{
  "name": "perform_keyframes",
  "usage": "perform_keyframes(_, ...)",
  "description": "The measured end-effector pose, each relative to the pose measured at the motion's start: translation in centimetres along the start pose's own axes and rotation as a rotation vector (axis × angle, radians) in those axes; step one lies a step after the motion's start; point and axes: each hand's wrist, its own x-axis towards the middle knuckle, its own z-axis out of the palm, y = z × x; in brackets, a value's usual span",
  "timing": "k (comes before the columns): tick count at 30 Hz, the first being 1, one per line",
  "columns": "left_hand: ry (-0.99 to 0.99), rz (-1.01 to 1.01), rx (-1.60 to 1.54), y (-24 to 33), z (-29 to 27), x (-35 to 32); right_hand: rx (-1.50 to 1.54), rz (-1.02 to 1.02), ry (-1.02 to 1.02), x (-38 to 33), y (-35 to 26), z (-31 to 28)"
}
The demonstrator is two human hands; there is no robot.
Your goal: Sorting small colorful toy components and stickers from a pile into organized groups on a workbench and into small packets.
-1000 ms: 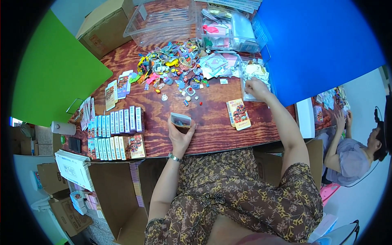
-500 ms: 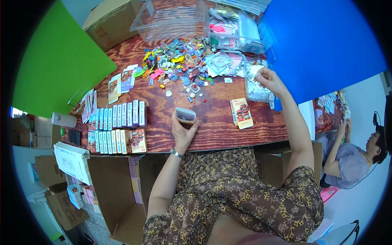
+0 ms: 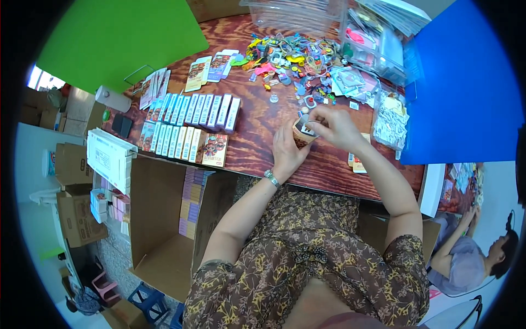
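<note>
My left hand [image 3: 286, 151] grips a small open printed box [image 3: 301, 132] just above the wooden table [image 3: 257, 126]. My right hand [image 3: 333, 127] is at the box's open top, its fingers pinched on a small pale item that I cannot make out. A heap of small colourful toys and trinkets [image 3: 296, 63] lies just beyond the hands. To the left, rows of closed printed boxes [image 3: 192, 123] lie side by side. Another flat printed box [image 3: 356, 160] sits partly hidden under my right forearm.
Clear plastic bins [image 3: 329, 22] and bagged items [image 3: 390, 118] stand at the back right. A green panel [image 3: 115, 38] and a blue panel [image 3: 466, 93] flank the table. Open cardboard cartons [image 3: 164, 219] sit on the floor left. Another person [image 3: 471, 257] sits at lower right.
My right hand has drawn back from the bags at the right and come to the box's open top. The left hand has lifted the box slightly and moved it right.
</note>
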Motion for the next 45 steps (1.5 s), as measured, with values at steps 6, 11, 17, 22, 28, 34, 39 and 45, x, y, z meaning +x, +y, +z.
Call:
perform_keyframes(6,0.006,-0.064,-0.022,-0.4,-0.3,-0.5,-0.517,-0.373,0.201,-0.7,-0.5,3.3)
perform_keyframes(11,0.041,-0.021,-0.034,-0.8,-0.6,-0.8,-0.439,-0.434,0.299,-1.6,-1.3,1.9)
perform_keyframes(17,0.096,-0.012,-0.119,-1.8,-0.4,-1.7,-0.363,-0.460,0.416,-4.1,0.7,2.4)
perform_keyframes(22,0.079,-0.008,-0.175,-2.8,0.1,-2.8,-0.300,-0.433,0.439,-5.1,2.3,5.9)
perform_keyframes(28,0.011,-0.119,-0.167,-2.7,0.1,-3.1,-0.250,-0.431,0.520,-4.9,3.7,8.1)
perform_keyframes(34,0.014,-0.014,-0.059,-2.5,-0.5,-3.4,-0.256,-0.424,0.549,-4.2,3.7,8.7)
perform_keyframes(39,0.061,0.158,-0.195,-2.8,-2.6,-2.2,-0.143,-0.398,0.407,-4.3,4.1,7.2)
perform_keyframes(45,-0.057,0.105,-0.336,-4.4,-4.3,-2.3,-0.082,-0.386,0.315,-4.1,4.4,6.7)
